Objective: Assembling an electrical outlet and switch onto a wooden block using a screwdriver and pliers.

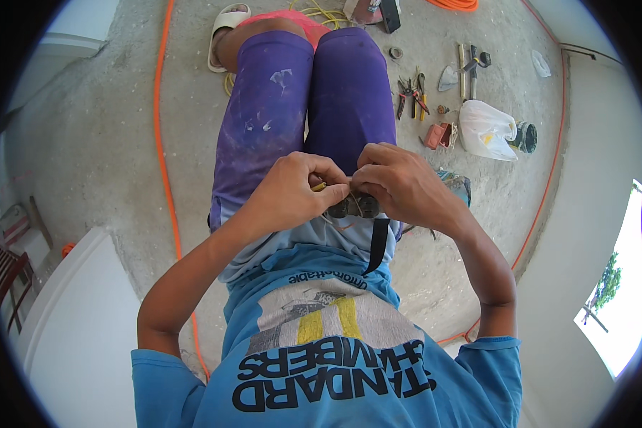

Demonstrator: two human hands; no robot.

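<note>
My left hand (299, 191) is closed in a pinch over my lap, with a short thin yellow piece (319, 187) showing between its fingers. Close against it, my right hand (405, 184) is also closed, thumb and fingers bent together; what they pinch is mostly hidden. Just below the fingertips sits a dark object with two rounded ends (354, 207), its kind unclear, with thin pale strands around it. A black strap (378, 246) hangs beside it over my clothes. Purple trouser legs (267, 107) stretch out beyond my hands.
On the concrete floor to the right lie pliers (422, 96), a hammer (474, 71), a trowel (448, 78), a small red box (437, 135), a white plastic bag (486, 130) and a dark can (526, 137). An orange hose (165, 143) runs along the left.
</note>
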